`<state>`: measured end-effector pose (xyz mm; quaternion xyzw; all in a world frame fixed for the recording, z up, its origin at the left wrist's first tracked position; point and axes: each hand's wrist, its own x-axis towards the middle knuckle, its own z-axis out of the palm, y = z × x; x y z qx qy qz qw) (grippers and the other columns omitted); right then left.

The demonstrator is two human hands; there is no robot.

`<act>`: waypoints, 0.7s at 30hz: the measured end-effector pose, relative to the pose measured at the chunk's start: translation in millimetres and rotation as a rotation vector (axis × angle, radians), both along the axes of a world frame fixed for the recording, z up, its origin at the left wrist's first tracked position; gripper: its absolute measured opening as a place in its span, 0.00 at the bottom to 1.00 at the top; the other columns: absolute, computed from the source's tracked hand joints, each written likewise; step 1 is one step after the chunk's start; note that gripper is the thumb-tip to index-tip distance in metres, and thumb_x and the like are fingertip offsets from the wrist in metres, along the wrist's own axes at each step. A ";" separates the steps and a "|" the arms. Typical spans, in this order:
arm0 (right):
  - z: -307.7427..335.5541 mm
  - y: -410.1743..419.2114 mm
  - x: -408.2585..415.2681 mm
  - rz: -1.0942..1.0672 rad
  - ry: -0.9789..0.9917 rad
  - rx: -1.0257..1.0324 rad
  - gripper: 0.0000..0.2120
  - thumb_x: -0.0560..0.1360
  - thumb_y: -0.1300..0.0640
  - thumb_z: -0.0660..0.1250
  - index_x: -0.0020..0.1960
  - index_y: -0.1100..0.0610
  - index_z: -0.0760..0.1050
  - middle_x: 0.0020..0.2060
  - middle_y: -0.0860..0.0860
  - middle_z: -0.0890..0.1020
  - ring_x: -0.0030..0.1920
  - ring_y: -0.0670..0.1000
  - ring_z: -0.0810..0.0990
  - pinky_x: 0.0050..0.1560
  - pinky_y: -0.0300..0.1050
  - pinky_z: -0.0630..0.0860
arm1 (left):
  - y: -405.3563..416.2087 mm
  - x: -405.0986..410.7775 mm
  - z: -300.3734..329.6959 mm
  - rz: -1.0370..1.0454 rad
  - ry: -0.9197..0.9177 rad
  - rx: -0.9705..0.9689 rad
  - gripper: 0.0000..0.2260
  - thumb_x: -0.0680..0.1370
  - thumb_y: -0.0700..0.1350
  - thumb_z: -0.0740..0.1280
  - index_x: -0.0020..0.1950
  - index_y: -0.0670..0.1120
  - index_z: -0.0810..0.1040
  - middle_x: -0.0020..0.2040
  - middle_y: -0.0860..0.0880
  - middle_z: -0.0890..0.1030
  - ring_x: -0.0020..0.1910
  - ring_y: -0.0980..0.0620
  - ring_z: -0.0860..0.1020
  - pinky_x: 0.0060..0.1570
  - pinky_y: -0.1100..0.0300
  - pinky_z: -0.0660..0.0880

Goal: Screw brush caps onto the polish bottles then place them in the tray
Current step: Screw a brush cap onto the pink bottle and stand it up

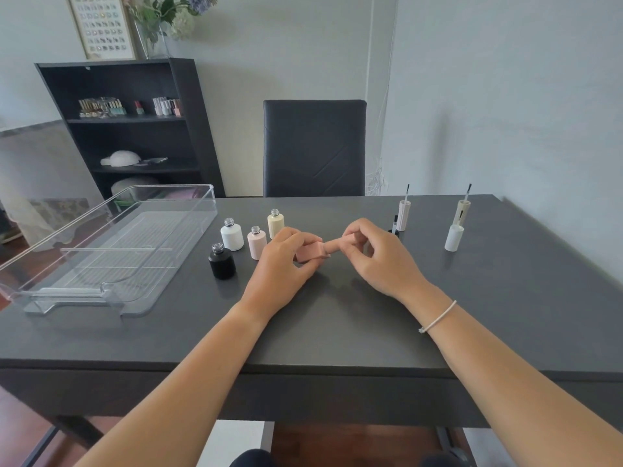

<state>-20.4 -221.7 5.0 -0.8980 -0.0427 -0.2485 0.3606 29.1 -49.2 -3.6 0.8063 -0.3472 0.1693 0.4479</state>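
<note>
So far the tray point(135, 230) lay empty, four bottles point(232, 235) uncapped, while left hand point(279, 264) gripped the pink bottle point(308, 252) and right hand point(377, 254) pinched its cap point(349, 241).

Your left hand point(281, 264) is curled closed, thumb up top. Your right hand point(374, 254) pinches with thumb and fingertips. Both forearms reach forward, your knuckles nearly meeting.

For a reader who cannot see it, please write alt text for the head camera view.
Two bare hands join a pink polish bottle, held in the left hand, with a pink cap in the right hand, above a dark table. Four uncapped bottles stand beside an empty clear tray; loose brush caps stand to the right.
</note>
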 end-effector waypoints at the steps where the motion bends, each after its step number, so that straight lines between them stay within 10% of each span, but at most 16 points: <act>1: -0.4 0.1 -0.1 -0.011 -0.001 -0.009 0.11 0.75 0.49 0.62 0.42 0.56 0.72 0.29 0.44 0.71 0.30 0.44 0.69 0.33 0.42 0.66 | -0.1 -0.2 0.0 -0.001 -0.002 0.003 0.10 0.71 0.41 0.72 0.51 0.46 0.79 0.48 0.48 0.77 0.46 0.56 0.74 0.50 0.57 0.75; 21: 1.2 -2.0 -2.2 -0.090 0.055 0.018 0.20 0.77 0.39 0.52 0.35 0.44 0.77 0.26 0.49 0.73 0.28 0.46 0.70 0.31 0.43 0.65 | 0.1 0.8 -2.0 -0.009 0.003 -0.008 0.09 0.71 0.41 0.72 0.50 0.46 0.79 0.46 0.48 0.77 0.46 0.56 0.74 0.50 0.56 0.76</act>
